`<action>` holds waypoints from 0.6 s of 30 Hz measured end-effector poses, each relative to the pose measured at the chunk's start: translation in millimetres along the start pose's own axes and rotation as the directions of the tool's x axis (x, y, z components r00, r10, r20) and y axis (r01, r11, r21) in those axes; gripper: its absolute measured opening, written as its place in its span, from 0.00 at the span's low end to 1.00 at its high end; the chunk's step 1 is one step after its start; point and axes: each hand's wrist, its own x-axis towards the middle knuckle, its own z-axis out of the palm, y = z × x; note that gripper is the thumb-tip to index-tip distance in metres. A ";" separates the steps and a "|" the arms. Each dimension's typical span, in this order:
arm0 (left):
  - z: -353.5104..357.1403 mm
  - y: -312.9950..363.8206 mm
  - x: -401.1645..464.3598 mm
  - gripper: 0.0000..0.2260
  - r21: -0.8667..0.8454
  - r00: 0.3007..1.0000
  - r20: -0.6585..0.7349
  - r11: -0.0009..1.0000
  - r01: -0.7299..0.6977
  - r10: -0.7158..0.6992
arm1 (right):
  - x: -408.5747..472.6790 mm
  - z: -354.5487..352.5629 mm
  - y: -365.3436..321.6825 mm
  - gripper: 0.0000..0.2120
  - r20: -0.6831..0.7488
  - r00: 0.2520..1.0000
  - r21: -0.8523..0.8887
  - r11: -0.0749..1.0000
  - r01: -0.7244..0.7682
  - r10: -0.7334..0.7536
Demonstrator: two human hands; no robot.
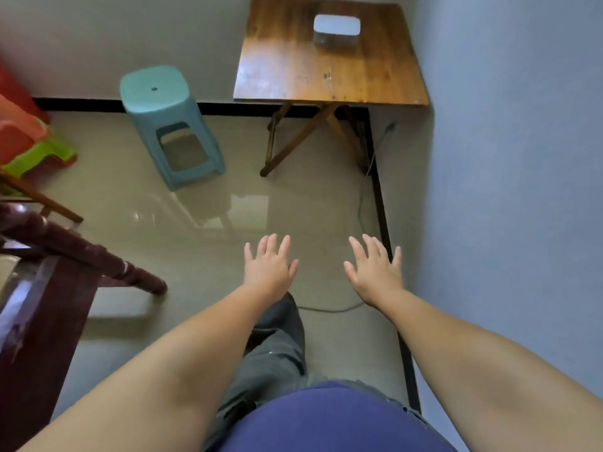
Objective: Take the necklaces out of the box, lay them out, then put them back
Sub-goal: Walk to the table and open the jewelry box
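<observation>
Both hands, left hand (pixel 269 265) and right hand (pixel 373 269), are hanging spread and empty at lower centre; the closed box (pixel 337 31) is sitting upper right on the table (pixel 293 76); the floor cable (pixel 329 309) is risking a trip.

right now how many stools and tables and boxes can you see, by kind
stools: 3 (teal stool; red stool and green stool, stacked at the left edge)
wooden folding table: 1
dark wooden furniture, kind unclear: 1
grey box, lid shut, on the table: 1
total: 6
</observation>
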 end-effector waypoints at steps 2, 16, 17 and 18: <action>-22.0 -10.4 58.5 0.25 0.014 1.000 -0.011 1.000 -0.027 0.027 | 56.9 -19.4 -0.1 0.26 -0.005 0.999 -0.006 0.999 -0.034 0.034; -140.3 9.3 388.9 0.25 0.056 0.985 0.011 0.984 -0.170 0.170 | 357.0 -122.7 23.4 0.26 -0.046 0.993 0.082 0.991 -0.102 0.106; -145.7 15.1 412.0 0.25 0.035 0.988 0.006 0.988 -0.153 0.153 | 383.0 -131.6 29.8 0.26 -0.050 0.994 0.081 0.992 -0.095 0.099; -152.1 20.9 433.8 0.26 0.009 0.992 0.001 0.992 -0.130 0.130 | 408.7 -142.0 35.8 0.26 -0.051 0.995 0.078 0.993 -0.085 0.089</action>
